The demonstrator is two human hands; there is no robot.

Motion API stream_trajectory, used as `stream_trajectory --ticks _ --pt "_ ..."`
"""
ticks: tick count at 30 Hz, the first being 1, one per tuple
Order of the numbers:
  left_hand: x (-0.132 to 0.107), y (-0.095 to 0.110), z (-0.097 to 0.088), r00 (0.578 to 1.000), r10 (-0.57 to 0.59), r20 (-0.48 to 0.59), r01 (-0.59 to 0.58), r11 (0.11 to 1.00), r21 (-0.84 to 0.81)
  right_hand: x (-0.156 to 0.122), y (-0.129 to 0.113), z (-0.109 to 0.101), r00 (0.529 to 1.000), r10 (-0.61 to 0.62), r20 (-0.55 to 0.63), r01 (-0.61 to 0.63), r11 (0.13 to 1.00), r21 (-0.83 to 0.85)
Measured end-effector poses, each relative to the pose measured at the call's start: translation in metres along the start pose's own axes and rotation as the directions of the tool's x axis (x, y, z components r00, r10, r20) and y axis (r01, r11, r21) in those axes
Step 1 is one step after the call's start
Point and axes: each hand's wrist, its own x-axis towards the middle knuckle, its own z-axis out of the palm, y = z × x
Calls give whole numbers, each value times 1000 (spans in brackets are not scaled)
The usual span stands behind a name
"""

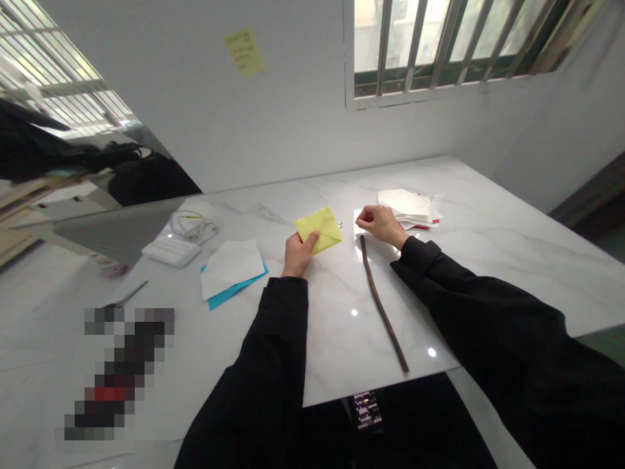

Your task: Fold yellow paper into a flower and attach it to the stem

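Plainly, the left hand point(297, 255) had its fingers closed on a yellow folded paper point(319, 229), the thumb pressed flat over its near edge and the flap's creases facing up. The paper sat just beyond those fingers, its far corner pointing away from them. Off to their right, the right hand point(383, 223) had its thumb and forefinger drawn close together over a white piece point(357, 231); whether anything was pinched between the tips could not be told.

Directly below the right fingers, a brown stick point(378, 301) lay on the tabletop point(332, 339), its far end just beside them and its length running back toward the person. In the gap between the two sets of fingers rested some tiny shiny bits point(340, 225), near the yellow paper's right corner. Beyond and to the right of the right fingers was a pile of cream papers point(407, 205), with red edges point(430, 223) showing underneath.

To the left of the left fingers, and apart from them, lay a white sheet point(234, 267) partly covering a blue sheet point(222, 301). Farther left stood a flat white box point(172, 251), with a pale coiled cable point(183, 225) just behind it. High above the left fingers, a yellow note point(245, 52) clung to the wall point(293, 117).
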Motion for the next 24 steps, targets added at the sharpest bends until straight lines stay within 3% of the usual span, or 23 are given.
stream_trajectory --ticks 4,8,13,18,20,24 --pt "-2 -4 6 996 -33 84 37 998 -48 -19 4 -22 998 42 44 -51 971 233" --pt "-6 -5 10 988 -63 140 69 997 -36 -34 5 -32 985 130 110 -165 883 440" --pt "-13 0 14 977 -96 188 102 994 -26 -38 -2 -28 950 248 191 -312 695 648" --pt "-16 3 15 969 -105 225 113 993 -24 -41 -11 -23 931 250 264 -360 525 772" --pt "-16 3 16 967 -114 228 121 993 -16 -42 -13 -22 932 234 278 -361 524 771" --pt "-16 3 16 961 -123 249 128 992 -4 -45 -19 -23 944 119 308 -312 632 709"
